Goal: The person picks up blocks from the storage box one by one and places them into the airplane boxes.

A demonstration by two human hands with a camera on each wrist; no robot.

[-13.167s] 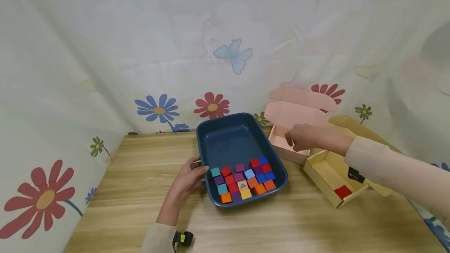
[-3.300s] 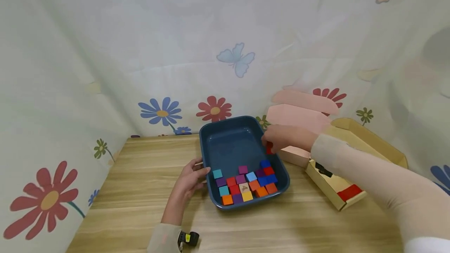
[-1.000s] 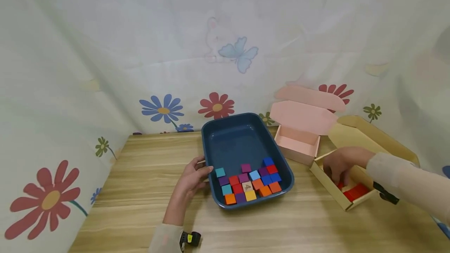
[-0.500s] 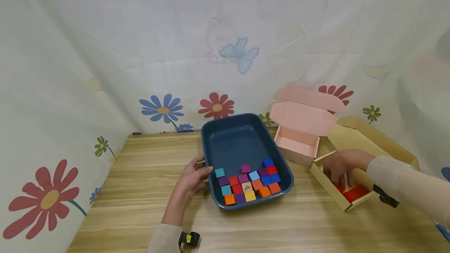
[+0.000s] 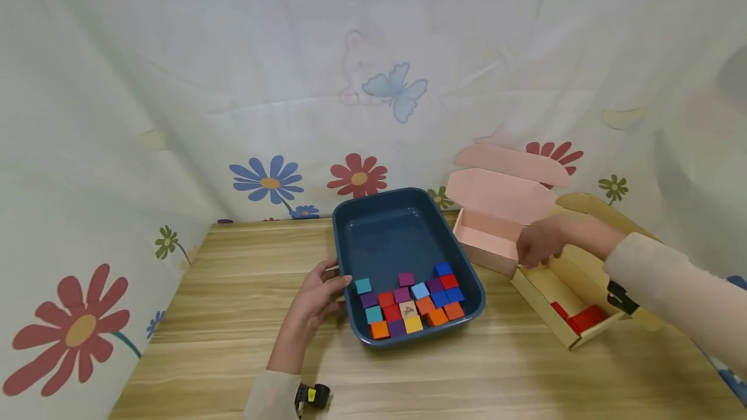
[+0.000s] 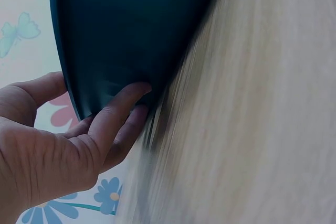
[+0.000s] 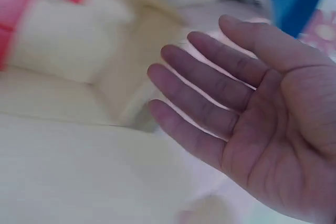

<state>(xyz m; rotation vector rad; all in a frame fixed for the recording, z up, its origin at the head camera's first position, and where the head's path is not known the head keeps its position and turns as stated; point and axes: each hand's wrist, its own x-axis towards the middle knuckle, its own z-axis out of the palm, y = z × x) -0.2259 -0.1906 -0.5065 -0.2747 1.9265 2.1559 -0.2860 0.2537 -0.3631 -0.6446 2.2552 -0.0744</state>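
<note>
My left hand (image 5: 315,295) grips the left wall of a dark blue tray (image 5: 373,203), thumb at the rim and fingers against the outside. In the left wrist view, those fingers (image 6: 118,114) touch the tray's outer side. Several coloured cubes (image 5: 400,311) lie in the tray's near half, some red and one marked with a 4. My right hand (image 5: 543,240) hovers above the far left corner of a yellow cardboard box (image 5: 539,300). The right wrist view shows its palm bare and its fingers (image 7: 202,85) extended. Red cubes (image 5: 583,320) lie at the box's near end.
An open pink box (image 5: 487,255) stands between the tray and the yellow box, its lid (image 5: 502,193) raised at the back. A flower-print curtain (image 5: 280,115) hangs behind the wooden table (image 5: 251,258).
My right hand has left the yellow box and moved up and left. Since the oldest frame, red cubes have left the tray and the box holds more. The left hand stays at the tray.
</note>
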